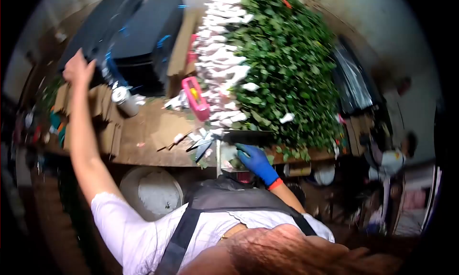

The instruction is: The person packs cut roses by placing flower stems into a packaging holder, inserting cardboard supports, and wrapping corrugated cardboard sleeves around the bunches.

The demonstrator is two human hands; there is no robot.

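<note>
My bare left hand [79, 70] reaches to the far left, at the near edge of a stack of dark sheets [98, 28]; its fingers look slightly blurred and what they hold, if anything, is hidden. My right hand [256, 161], in a blue glove with a red cuff, is at the table's front edge beside a metal plate [229, 153], its fingers partly spread and nothing visible in them. Scissors [203, 143] lie to its left. Beyond it are many leafy stems [287, 69] with white-wrapped heads [220, 60].
A pink tape dispenser [196, 99] and a white can [125, 102] stand on the wooden table [138, 141]. Cardboard pieces [103, 100] are at the left. A white bucket [155, 193] sits below the edge. Another person [389, 160] is at the far right.
</note>
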